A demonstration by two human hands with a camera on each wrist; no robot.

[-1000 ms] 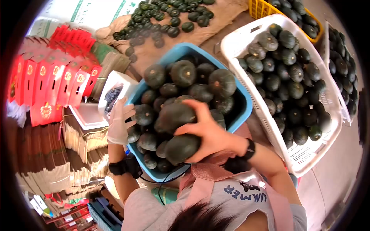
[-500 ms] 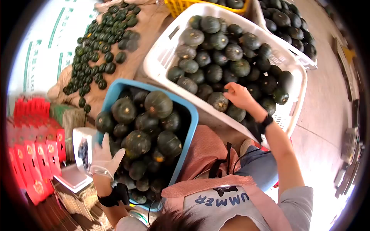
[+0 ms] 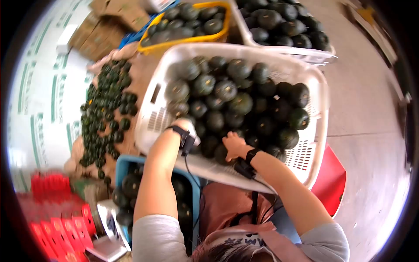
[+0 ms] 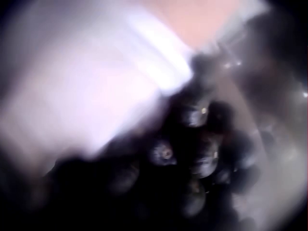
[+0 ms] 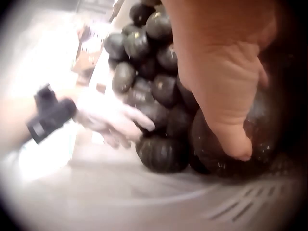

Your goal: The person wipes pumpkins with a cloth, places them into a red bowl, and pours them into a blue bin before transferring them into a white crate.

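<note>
Dark green pumpkins (image 3: 226,89) fill a white plastic crate (image 3: 322,105) in front of the person. The bare right hand (image 3: 234,145) is at the crate's near side. In the right wrist view its thumb lies across a pumpkin (image 5: 206,142), with most of its other fingers hidden behind. The gloved left hand (image 3: 188,127) reaches in at the left part of the crate. Seen from the right wrist, the left hand (image 5: 113,118) has fairly straight fingers, their tips right at another pumpkin (image 5: 162,155). The left wrist view is blurred.
A blue tub (image 3: 120,170) of pumpkins stands lower left, partly under the left arm. Behind are a yellow crate (image 3: 227,19) and another white crate (image 3: 248,37), both with pumpkins. Small pumpkins (image 3: 107,105) lie on brown cloth at left. Red boxes (image 3: 65,231) stand lower left.
The right hand went from holding two pumpkins over the blue tub to the white crate, its load gone. The left hand followed from the tub. The head view turned toward the white crate.
</note>
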